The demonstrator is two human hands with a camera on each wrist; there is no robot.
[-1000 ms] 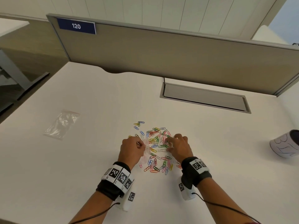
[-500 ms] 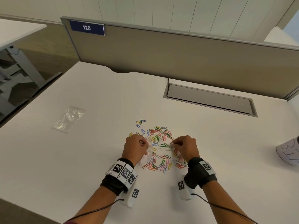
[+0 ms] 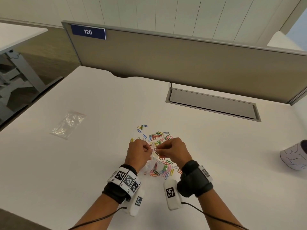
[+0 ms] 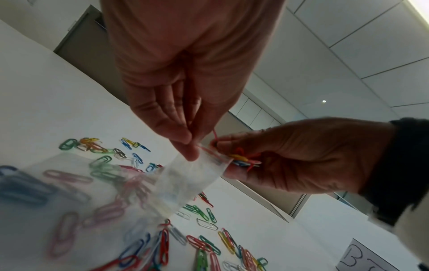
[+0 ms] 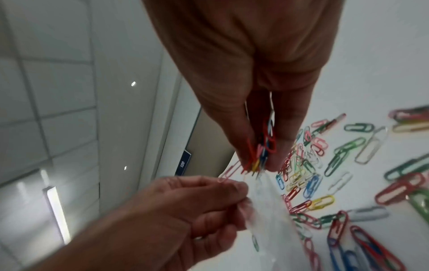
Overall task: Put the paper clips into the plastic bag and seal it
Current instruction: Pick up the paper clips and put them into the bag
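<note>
Several coloured paper clips (image 3: pixel 157 136) lie scattered on the white desk (image 3: pixel 83 163). A little above them, my left hand (image 3: pixel 148 149) pinches the mouth of a small clear plastic bag (image 4: pixel 185 181), which hangs down toward the desk. My right hand (image 3: pixel 161 149) pinches a bunch of paper clips (image 5: pixel 264 146) and holds them against the bag's mouth. In the left wrist view the bunch (image 4: pixel 241 159) touches the bag's top edge beside my left hand (image 4: pixel 188 144). The right wrist view shows a pink clip sticking out toward my left hand (image 5: pixel 197 198). I cannot tell whether any clips are inside the bag.
A second clear plastic bag (image 3: pixel 68 124) lies flat on the desk to the far left. A patterned white mug (image 3: pixel 295 156) stands at the right edge. A grey cable hatch (image 3: pixel 212 104) and a partition (image 3: pixel 182 63) are behind the clips.
Both hands have risen off the desk and come together. My right hand has picked up a bunch of clips and brought it to the bag's mouth.
</note>
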